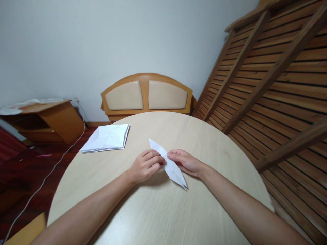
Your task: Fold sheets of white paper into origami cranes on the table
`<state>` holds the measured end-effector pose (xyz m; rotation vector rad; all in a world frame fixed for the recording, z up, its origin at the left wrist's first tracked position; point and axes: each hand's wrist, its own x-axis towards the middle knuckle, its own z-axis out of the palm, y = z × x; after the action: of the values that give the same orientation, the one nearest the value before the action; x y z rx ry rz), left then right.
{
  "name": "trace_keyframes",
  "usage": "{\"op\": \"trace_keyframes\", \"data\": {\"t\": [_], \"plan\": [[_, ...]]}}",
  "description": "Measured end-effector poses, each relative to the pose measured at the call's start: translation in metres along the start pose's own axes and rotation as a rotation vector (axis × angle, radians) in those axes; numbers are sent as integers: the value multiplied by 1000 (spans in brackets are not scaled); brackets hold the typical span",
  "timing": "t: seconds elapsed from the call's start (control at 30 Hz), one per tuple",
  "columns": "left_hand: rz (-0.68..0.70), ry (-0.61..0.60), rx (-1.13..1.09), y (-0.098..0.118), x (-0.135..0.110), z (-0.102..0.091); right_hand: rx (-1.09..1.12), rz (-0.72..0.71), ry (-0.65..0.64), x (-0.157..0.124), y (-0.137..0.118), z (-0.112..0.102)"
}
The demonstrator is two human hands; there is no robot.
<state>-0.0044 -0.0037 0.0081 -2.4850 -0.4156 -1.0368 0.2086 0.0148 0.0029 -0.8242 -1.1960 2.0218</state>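
Note:
A folded piece of white paper [174, 171], long and diamond-like with pointed ends, is held just over the table between my two hands. Its near end is split into two points. My left hand [147, 164] pinches the left edge near the middle, fingers curled. From the other side, my right hand [186, 161] grips the paper with the thumb on top; its other fingers are partly hidden beneath. To the left on the table lies a stack of creased white paper sheets [107, 136], apart from both hands.
The round light-wood table [204, 136] spans the middle. Behind it stands a headboard [145, 93] with cream panels. A large slatted wooden frame [268, 88] leans at the right. At the left are a wooden cabinet [57, 119] and a white cable [55, 166] along the floor.

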Motion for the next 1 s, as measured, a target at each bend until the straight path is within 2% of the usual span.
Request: {"op": "trace_keyframes", "data": {"t": [0.13,0.37,0.7,0.87,1.0], "plan": [[6,22,-5,1,1,0,33,-4,-27,-2,-2,2],[-42,6,-4,-1,1,2,2,-32,64,-1,-4,-3],[-104,-16,73,-2,-8,6,61,-103,93,-1,-5,-1],[-83,-19,38,-4,-7,6,-31,-75,4,-1,-6,-2],[-73,-35,9,-5,-8,9,-129,-75,-19,3,0,-8]]}}
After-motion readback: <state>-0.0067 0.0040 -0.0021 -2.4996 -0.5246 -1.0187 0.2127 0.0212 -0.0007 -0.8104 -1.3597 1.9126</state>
